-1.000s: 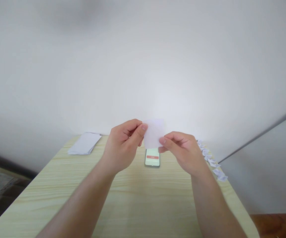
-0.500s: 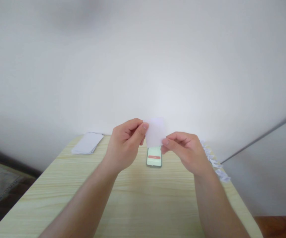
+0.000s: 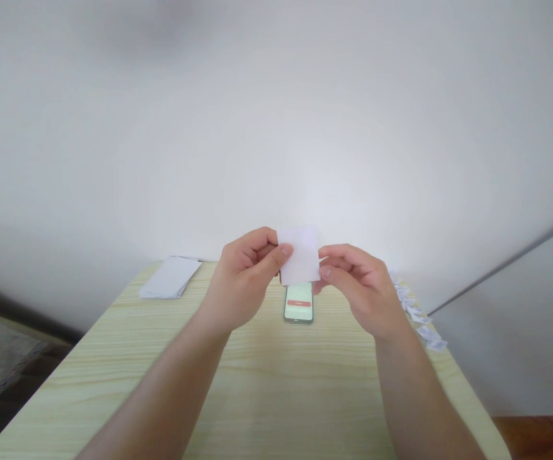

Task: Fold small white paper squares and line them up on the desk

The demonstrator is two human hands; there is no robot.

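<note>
Left hand (image 3: 248,278) and right hand (image 3: 357,284) are raising a small, square white paper sheet (image 3: 299,254) over a pale wood-grained bench (image 3: 281,390)

The left hand is closing on the sheet's nine o'clock side, its thumb pressing flat on the near face while the fingers are curling behind. The right hand is sitting at the sheet's four o'clock edge, partly open: its thumb tip is meeting the edge, and its index finger is standing apart from the thumb. Whether it is gripping the sheet, one cannot tell. The sheet is facing the camera, clear of the bench.

At six o'clock from the sheet, a slim phone with a lit, pale green screen and a red bar (image 3: 299,305) is lying on the bench, its upper end hiding behind the paper. Toward nine o'clock, a loose stack of white paper sheets (image 3: 170,276) is resting near the bench's far left corner. From three to four o'clock, a row of small folded white paper pieces (image 3: 418,315) is running along the bench's right edge, partly hiding behind the right hand. At twelve o'clock, a plain white wall (image 3: 276,128) is rising behind the bench.
</note>
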